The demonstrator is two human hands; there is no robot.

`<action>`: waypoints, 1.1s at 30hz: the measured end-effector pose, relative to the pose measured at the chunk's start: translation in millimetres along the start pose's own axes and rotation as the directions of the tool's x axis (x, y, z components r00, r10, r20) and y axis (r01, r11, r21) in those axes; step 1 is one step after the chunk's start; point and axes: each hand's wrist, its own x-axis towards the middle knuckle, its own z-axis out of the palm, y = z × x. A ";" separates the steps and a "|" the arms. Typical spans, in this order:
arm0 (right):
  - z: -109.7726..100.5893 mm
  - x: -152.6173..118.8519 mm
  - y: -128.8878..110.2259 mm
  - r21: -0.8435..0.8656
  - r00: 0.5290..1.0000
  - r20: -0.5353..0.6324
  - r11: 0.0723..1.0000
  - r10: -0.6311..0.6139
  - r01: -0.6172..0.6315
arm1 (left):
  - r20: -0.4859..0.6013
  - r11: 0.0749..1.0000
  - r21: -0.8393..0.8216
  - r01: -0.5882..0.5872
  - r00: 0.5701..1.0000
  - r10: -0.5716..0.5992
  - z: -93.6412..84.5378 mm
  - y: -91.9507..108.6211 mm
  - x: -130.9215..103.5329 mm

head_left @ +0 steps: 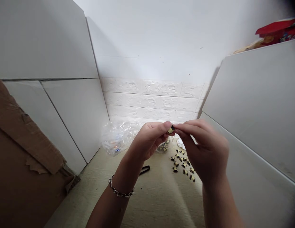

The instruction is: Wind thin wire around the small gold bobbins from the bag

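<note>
Forearms point(110, 207) come up from bottom of view, nearest the cam, w/ a silver chain bracelet point(121, 193) on the L wrist. Small blk/yellow part point(171, 129) is held up btwn both hands, above the work surface point(159, 202), approx. mid-view. L hand point(151, 136) pinches it w/ thumb on top & fingers curled under; R hand point(206, 147) grips its other side btwn thumb & index fingertip. Thin wires hang just below it. No. or marking on it too small to tell. Beneath, nr the R hand, similar blk/yellow parts point(175, 169) lie loose on the surface; more sit in a clear bag point(163, 147) partly hidden behind the L hand, w/ white scraps point(180, 143) nearby. Blk tool point(144, 170), partly hidden, lies beside the L forearm. Larger clear plastic bag point(120, 137), crumpled nr the wall, has blue & orange print, illegible. Further out: brick-pattern wall point(152, 98), white panels point(71, 110) & torn cardboard point(23, 136) on L, white cabinet point(254, 95) on R w/ red item point(276, 28) on top.
</note>
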 end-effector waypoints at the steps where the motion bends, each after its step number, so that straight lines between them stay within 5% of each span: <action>1: -0.2 0.0 0.6 -0.003 1.000 0.006 1.000 -0.008 0.008 | 0.001 1.000 0.008 -0.002 1.000 0.002 -0.4 0.2 -0.1; 17: -5.5 1.0 8.2 -0.008 0.991 0.072 0.994 -0.109 0.110 | 0.002 0.998 0.052 0.022 1.000 -0.022 -1.6 -2.5 1.8; 26: 0.1 2.1 2.3 -0.027 0.999 0.017 0.999 0.041 -0.040 | 0.031 0.956 -0.259 0.142 0.990 -0.138 -1.0 -9.6 5.8; 33: 1.3 -0.1 -0.4 -0.034 0.997 -0.016 0.997 0.072 -0.073 | 0.105 0.930 -0.328 0.165 0.985 -0.138 -2.0 -11.7 5.4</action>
